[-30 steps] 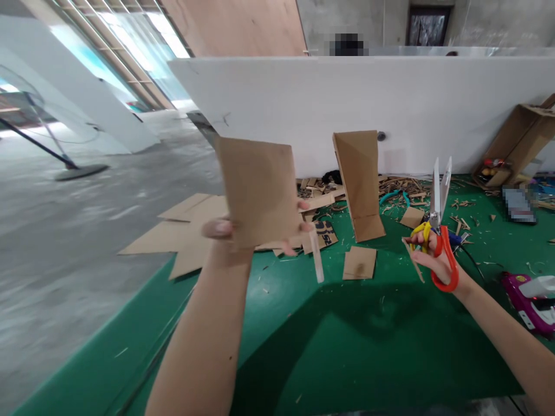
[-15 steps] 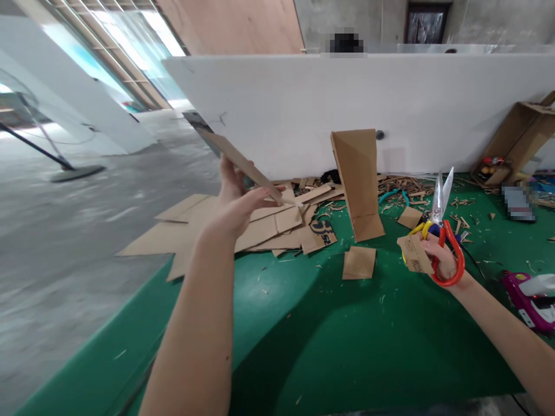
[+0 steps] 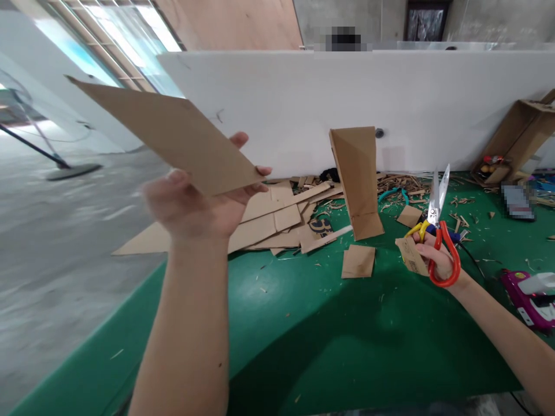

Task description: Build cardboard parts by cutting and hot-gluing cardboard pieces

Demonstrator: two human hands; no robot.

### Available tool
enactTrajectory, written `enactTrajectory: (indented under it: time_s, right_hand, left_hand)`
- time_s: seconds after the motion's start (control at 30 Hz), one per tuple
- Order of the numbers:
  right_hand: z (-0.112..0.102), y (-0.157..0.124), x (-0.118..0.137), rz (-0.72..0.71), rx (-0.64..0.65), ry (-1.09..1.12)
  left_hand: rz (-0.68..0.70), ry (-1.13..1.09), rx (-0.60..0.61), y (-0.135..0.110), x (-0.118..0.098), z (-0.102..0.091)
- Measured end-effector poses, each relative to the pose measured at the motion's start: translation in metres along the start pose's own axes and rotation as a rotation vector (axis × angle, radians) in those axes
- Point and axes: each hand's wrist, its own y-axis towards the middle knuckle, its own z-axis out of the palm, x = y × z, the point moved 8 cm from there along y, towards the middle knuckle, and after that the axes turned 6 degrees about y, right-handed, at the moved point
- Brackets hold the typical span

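My left hand (image 3: 203, 208) grips a flat cardboard sheet (image 3: 177, 138) raised above the table's left side, its broad face tilted toward me. In my right hand (image 3: 437, 257) are scissors (image 3: 446, 254) with one red and one yellow handle, blades pointing up and slightly parted, together with a small cardboard piece (image 3: 411, 255). Between the hands, a folded cardboard form (image 3: 358, 179) stands upright on the green table (image 3: 277, 312). In front of it lie small cardboard squares (image 3: 358, 261), overlapping. Another small square (image 3: 409, 216) rests near the scissors.
Cardboard sheets (image 3: 269, 228) are piled at the table's left rear, with cut scraps (image 3: 407, 188) along the white partition (image 3: 277, 110). A cardboard box (image 3: 515, 138) leans at the right rear. A purple device (image 3: 526, 300) sits at the right edge. Teal-handled tool (image 3: 392, 193) lies among scraps.
My left hand has turned the cardboard sheet from nearly edge-on to face me, and the sheet now reaches farther left and up. My right hand has barely moved.
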Motion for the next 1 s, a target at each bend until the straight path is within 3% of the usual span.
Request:
enactTrajectory:
  time_s: [0.13, 0.33, 0.47, 0.53, 0.73, 0.87, 0.93, 1.0]
  right_hand:
    - [0.0, 0.001, 0.0, -0.008, -0.006, -0.024]
    - [0.002, 0.002, -0.003, -0.022, 0.003, -0.073]
    - [0.008, 0.003, -0.003, -0.121, 0.065, -0.035]
    - [0.01, 0.003, -0.004, -0.148, 0.091, -0.015]
    - [0.007, 0.004, -0.009, -0.157, 0.068, 0.019]
    - [0.002, 0.004, -0.009, -0.106, 0.009, 0.043]
    - [0.002, 0.003, -0.007, -0.096, -0.005, 0.079]
    - [0.003, 0.002, -0.006, -0.105, -0.019, 0.108]
  left_hand:
    - [0.059, 0.033, 0.052, 0.006, 0.003, -0.003]
    - [0.111, 0.022, 0.169, 0.002, 0.003, 0.014]
    - [0.07, -0.014, 0.171, -0.004, -0.001, 0.022]
    - [0.012, -0.043, 0.227, -0.009, -0.001, 0.03]
    - [-0.083, -0.17, 0.584, -0.039, 0.02, 0.091]
    - [-0.075, 0.071, 0.801, -0.07, 0.051, 0.148]
    - [-0.063, 0.179, 0.863, -0.086, 0.067, 0.172]
    - [0.021, 0.198, 0.829, -0.097, 0.075, 0.188]
